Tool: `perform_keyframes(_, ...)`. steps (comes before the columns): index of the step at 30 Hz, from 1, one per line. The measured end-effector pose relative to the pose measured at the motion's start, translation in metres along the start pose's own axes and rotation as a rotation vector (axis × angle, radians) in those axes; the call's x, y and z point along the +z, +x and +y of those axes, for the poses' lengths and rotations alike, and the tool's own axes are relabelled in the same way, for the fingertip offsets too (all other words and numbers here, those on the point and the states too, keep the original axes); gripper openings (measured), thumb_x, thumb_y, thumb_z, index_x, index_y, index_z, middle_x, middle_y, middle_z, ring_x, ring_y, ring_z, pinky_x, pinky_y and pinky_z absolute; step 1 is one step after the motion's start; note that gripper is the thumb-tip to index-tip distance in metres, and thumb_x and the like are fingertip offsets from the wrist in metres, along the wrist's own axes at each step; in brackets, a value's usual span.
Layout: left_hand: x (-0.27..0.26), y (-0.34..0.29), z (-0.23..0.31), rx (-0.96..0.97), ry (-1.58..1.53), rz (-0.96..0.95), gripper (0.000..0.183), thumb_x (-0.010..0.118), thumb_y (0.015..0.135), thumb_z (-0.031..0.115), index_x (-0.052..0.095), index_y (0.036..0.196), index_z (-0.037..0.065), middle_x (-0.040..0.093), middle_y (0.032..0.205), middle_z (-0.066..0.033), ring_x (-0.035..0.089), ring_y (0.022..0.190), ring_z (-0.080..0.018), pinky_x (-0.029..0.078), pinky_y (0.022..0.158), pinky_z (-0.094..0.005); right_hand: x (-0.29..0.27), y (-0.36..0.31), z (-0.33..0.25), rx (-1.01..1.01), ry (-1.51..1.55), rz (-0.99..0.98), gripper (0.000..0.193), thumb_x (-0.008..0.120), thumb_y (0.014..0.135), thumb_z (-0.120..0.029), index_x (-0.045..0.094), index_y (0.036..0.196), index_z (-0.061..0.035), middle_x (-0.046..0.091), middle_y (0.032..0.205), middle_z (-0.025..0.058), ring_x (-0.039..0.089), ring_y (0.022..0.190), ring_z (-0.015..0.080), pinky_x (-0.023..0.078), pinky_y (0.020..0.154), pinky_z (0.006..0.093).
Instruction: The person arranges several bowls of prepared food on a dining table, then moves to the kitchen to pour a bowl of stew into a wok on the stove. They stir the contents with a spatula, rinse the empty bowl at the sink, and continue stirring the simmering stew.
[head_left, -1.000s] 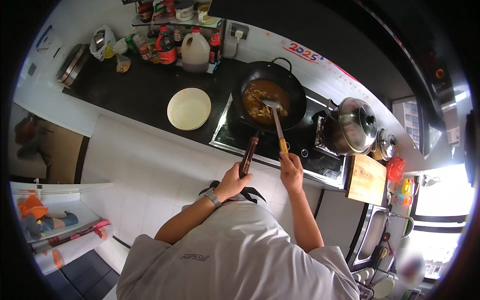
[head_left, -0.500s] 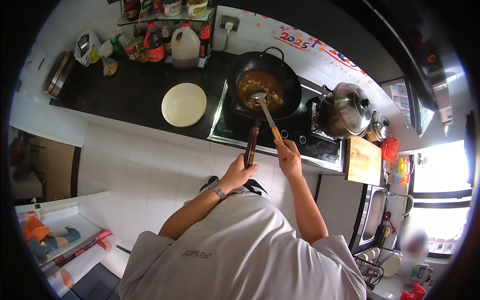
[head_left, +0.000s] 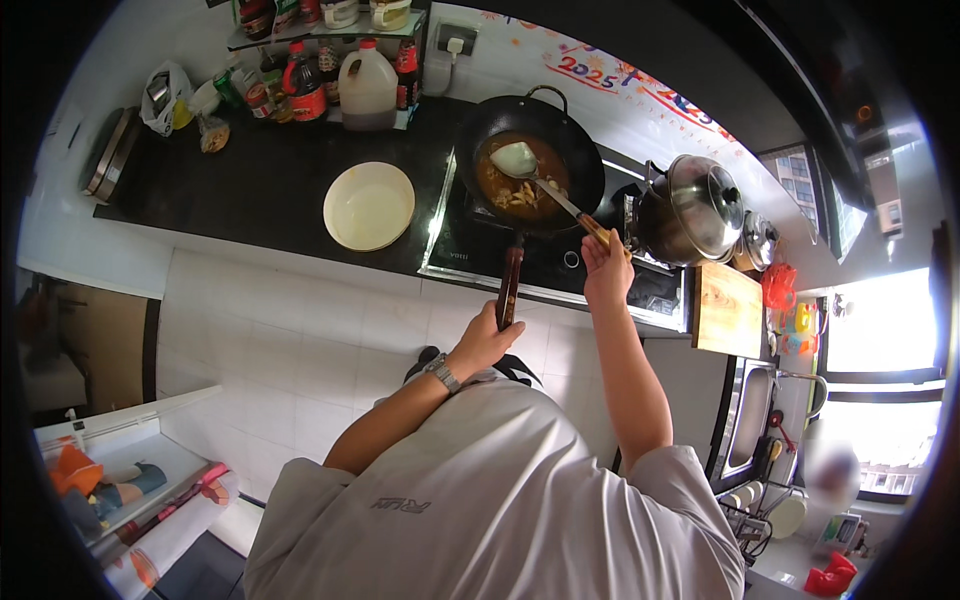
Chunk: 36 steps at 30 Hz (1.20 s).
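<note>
A black wok [head_left: 580,165] sits on the stove, with brown broth and pale food pieces [head_left: 522,195] in its bottom. My left hand [head_left: 484,338] is closed around the wok's dark wooden handle [head_left: 510,285]. In my right hand [head_left: 607,272] is the wooden-handled end of a metal spatula [head_left: 516,160]. Its wide, shiny blade is over the broth inside the wok, tilted; whether it touches the food I cannot tell. To the left of the wok, a cream-coloured bowl [head_left: 368,206] stands on the black counter, with no food visible in it.
Right of the wok stands a lidded steel pot [head_left: 690,212], with a wooden cutting board [head_left: 727,308] beyond it. Several sauce bottles and a large jug [head_left: 367,88] line the back of the counter [head_left: 270,190]. The sink [head_left: 748,415] lies at the far right.
My right hand has moved right and up, turning the spatula so its blade now shows broad and lies further left in the wok. My left hand keeps its hold on the handle.
</note>
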<state>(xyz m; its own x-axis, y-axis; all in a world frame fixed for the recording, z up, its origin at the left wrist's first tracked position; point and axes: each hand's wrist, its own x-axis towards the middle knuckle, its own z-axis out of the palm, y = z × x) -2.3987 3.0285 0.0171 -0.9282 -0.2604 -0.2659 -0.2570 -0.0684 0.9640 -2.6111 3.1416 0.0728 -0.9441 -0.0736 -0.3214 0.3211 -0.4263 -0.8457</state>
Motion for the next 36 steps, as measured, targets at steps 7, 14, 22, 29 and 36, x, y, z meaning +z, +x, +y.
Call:
perform_keyframes(7, 0.002, 0.002, -0.013, 0.043, -0.046, 0.031, 0.045, 0.068, 0.089, 0.03, 0.049, 0.109, -0.005, 0.061, 0.077, -0.0116, 0.061, 0.068, -0.0246, 0.048, 0.064, -0.0375, 0.009, -0.002, -0.022, -0.133, -0.308, 0.048, 0.031, 0.067, 0.094, -0.027, 0.062, 0.098, 0.004, 0.07, 0.084, 0.0167, 0.071, 0.068, 0.0232, 0.058, 0.056, 0.0282)
perform_keyframes(14, -0.001, 0.004, -0.013, 0.065, 0.041, -0.013, 0.044, 0.066, 0.092, 0.023, 0.044, 0.116, -0.006, 0.063, 0.082, -0.0074, 0.06, 0.067, -0.0132, 0.051, 0.062, -0.0278, -0.003, -0.021, -0.063, -0.334, -0.414, 0.043, 0.031, 0.067, 0.094, -0.022, 0.063, 0.108, 0.0064, 0.069, 0.082, 0.0172, 0.071, 0.066, 0.022, 0.058, 0.056, 0.0273)
perform_keyframes(22, -0.002, 0.008, -0.014, 0.061, 0.049, -0.052, 0.045, 0.066, 0.092, 0.024, 0.044, 0.117, -0.007, 0.065, 0.085, -0.0085, 0.061, 0.068, -0.0135, 0.052, 0.063, -0.028, -0.034, -0.041, -0.045, -1.104, -1.059, -0.398, 0.025, 0.069, 0.086, 0.003, 0.067, 0.111, 0.0001, 0.069, 0.097, 0.0148, 0.069, 0.086, 0.0239, 0.055, 0.077, 0.0308)
perform_keyframes(29, -0.002, 0.001, -0.002, 0.025, -0.094, -0.025, 0.043, 0.068, 0.09, 0.028, 0.047, 0.107, -0.005, 0.06, 0.073, -0.0086, 0.059, 0.061, -0.0189, 0.048, 0.059, -0.0331, -0.061, -0.071, 0.004, -1.225, -1.19, -0.59, 0.039, 0.069, 0.077, 0.01, 0.069, 0.111, -0.0097, 0.063, 0.111, 0.0173, 0.068, 0.086, 0.0317, 0.057, 0.071, 0.0348)
perform_keyframes(36, -0.001, -0.001, -0.001, -0.009, -0.115, -0.025, 0.04, 0.067, 0.091, 0.021, 0.046, 0.115, -0.004, 0.063, 0.083, -0.0071, 0.06, 0.066, -0.0136, 0.05, 0.06, -0.0275, -0.087, -0.081, 0.025, -1.228, -1.25, -0.574, 0.041, 0.07, 0.078, 0.006, 0.068, 0.113, -0.0132, 0.063, 0.109, 0.017, 0.068, 0.086, 0.0319, 0.057, 0.07, 0.0363)
